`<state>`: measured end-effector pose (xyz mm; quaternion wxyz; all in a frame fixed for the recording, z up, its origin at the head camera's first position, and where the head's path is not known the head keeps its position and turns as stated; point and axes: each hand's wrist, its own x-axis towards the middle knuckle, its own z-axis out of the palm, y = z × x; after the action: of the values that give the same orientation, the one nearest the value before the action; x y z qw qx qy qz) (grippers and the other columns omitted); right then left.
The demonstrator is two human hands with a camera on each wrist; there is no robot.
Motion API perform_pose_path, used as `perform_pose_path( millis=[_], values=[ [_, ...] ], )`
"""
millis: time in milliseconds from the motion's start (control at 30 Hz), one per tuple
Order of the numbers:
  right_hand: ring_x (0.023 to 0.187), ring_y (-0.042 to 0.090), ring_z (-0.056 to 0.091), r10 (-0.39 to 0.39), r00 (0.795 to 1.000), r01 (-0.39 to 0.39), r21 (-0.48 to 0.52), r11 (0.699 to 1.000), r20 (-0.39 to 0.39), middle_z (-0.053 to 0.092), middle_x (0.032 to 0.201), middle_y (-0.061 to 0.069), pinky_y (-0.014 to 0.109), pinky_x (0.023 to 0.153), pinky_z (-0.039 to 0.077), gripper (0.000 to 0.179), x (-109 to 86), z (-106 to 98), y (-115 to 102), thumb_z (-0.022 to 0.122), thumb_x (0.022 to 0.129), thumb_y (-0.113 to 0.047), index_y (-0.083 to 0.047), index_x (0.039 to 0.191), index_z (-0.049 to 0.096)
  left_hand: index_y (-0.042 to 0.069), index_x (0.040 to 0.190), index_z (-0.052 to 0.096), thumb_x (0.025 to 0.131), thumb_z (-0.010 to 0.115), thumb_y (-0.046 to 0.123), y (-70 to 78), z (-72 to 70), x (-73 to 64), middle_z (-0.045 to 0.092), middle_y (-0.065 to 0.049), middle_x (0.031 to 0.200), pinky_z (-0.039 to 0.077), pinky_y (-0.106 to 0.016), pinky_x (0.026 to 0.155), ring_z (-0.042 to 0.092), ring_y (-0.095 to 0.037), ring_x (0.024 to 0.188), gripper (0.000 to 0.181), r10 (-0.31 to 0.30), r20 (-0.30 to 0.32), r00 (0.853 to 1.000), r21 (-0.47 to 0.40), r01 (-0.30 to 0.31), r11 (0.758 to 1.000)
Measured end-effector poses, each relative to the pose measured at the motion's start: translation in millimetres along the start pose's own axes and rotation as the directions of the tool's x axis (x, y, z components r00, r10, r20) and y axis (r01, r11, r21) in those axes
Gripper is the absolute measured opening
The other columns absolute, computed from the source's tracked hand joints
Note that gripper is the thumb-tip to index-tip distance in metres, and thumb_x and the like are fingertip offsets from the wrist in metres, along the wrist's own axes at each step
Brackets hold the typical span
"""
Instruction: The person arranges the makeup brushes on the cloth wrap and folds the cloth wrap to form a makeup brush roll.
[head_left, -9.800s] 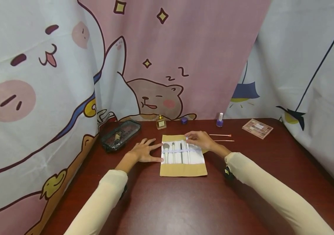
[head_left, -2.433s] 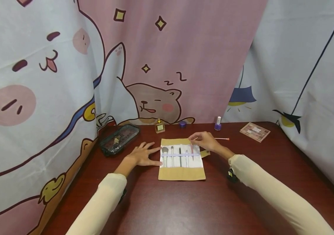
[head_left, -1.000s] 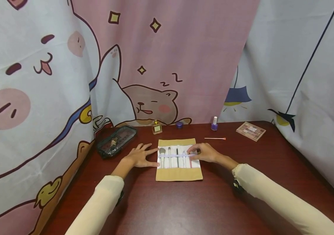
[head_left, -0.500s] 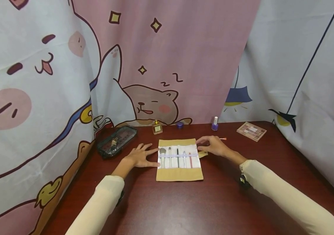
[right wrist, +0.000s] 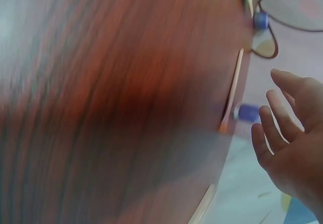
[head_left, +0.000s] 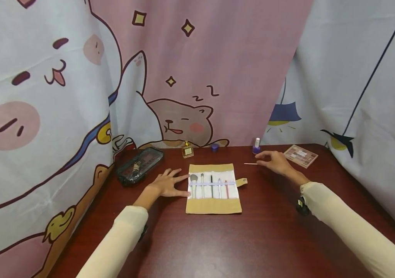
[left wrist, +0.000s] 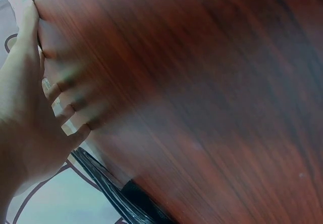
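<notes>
A tan brush roll [head_left: 213, 207] with a white lining lies unfolded on the table. Several makeup brushes stand in its slots under a lilac band, among them a fluffy grey-tipped brush [head_left: 193, 178] and a pink-handled brush [head_left: 227, 189]. My left hand [head_left: 165, 184] rests flat with spread fingers, thumb and index touching the roll's left edge. Over to the right, my right hand [head_left: 274, 163] hovers over a loose thin brush [head_left: 251, 163], its fingers relaxed. The right wrist view shows this pink brush [right wrist: 233, 90] on the table, apart from the fingers.
Behind stand a perfume bottle [head_left: 188, 150], a small purple jar [head_left: 214, 147] and a purple nail polish bottle [head_left: 256, 148]. An eyeshadow palette [head_left: 301, 156] lies at the back right. A clear black-edged pouch [head_left: 140, 166] is at the left. Printed curtains surround the table.
Earlier, my right hand put brushes into the roll, the pink-handled one most recently, and let it go. Since then it has moved right, over the loose brush. The left hand stays at the roll's edge.
</notes>
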<state>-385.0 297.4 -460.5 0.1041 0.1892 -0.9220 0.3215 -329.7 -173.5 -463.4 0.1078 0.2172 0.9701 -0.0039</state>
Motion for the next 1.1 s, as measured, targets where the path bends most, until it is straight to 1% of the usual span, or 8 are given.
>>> perform_pose_path(
  millis=[133,267,433,600,833,1100],
  values=[
    [0.114,0.045,0.066,0.016,1.000,-0.016,-0.023,1.000,-0.002,0.074,0.115,0.023,0.060,0.096,0.047,0.025,-1.0,-4,15,0.078,0.094,-0.012,0.002,0.115,0.076,0.046,0.163,0.027,0.085,0.049,0.089,-0.5,-0.2,0.7,0.018,-0.002,0.173,0.030,-0.060,0.116,0.018,-0.037,0.156,0.092,-0.006,0.007,1.000,-0.002,0.006,1.000],
    [0.111,0.045,0.066,0.012,1.000,-0.012,-0.025,1.000,-0.006,0.075,0.111,0.023,0.058,0.095,0.047,0.025,-2.2,-1,26,0.079,0.092,-0.009,0.004,0.113,0.076,0.047,0.163,0.027,0.085,0.049,0.089,-0.3,0.4,1.3,0.018,-0.002,0.173,0.030,-0.060,0.116,0.018,-0.037,0.156,0.092,-0.005,0.008,1.000,-0.003,0.005,1.000],
    [0.107,0.044,0.067,0.011,1.000,-0.010,-0.042,0.999,0.029,0.075,0.109,0.023,0.056,0.093,0.047,0.028,-1.3,5,36,0.080,0.091,-0.010,0.006,0.114,0.074,0.046,0.163,0.027,0.085,0.049,0.089,-0.3,0.6,0.9,0.019,-0.002,0.173,0.030,-0.060,0.116,0.018,-0.037,0.156,0.092,-0.002,0.005,1.000,0.000,0.002,1.000],
    [0.107,0.045,0.067,0.021,0.999,-0.018,-0.050,0.999,0.050,0.074,0.110,0.026,0.058,0.094,0.048,0.028,2.8,8,37,0.079,0.091,-0.009,0.007,0.114,0.074,0.046,0.163,0.027,0.085,0.050,0.088,-1.1,0.3,0.7,0.018,-0.002,0.173,0.030,-0.060,0.116,0.018,-0.037,0.156,0.092,-0.007,0.007,1.000,-0.007,0.008,1.000],
    [0.106,0.044,0.067,0.035,0.995,-0.026,-0.099,0.995,0.090,0.075,0.109,0.024,0.059,0.093,0.048,0.025,8.3,8,41,0.078,0.092,-0.011,0.006,0.111,0.076,0.046,0.163,0.026,0.085,0.049,0.088,-0.5,-0.7,1.0,0.018,-0.002,0.173,0.029,-0.061,0.116,0.017,-0.036,0.156,0.091,-0.012,0.007,1.000,-0.007,0.012,1.000],
    [0.104,0.043,0.067,0.022,0.997,-0.014,-0.110,0.994,0.072,0.076,0.103,0.020,0.060,0.095,0.046,0.011,4.9,12,38,0.076,0.093,-0.007,0.001,0.099,0.080,0.046,0.163,0.027,0.085,0.049,0.089,-0.9,0.6,0.4,0.019,-0.003,0.172,0.029,-0.061,0.117,0.017,-0.036,0.156,0.092,-0.012,0.006,1.000,-0.007,0.012,1.000]
  ],
)
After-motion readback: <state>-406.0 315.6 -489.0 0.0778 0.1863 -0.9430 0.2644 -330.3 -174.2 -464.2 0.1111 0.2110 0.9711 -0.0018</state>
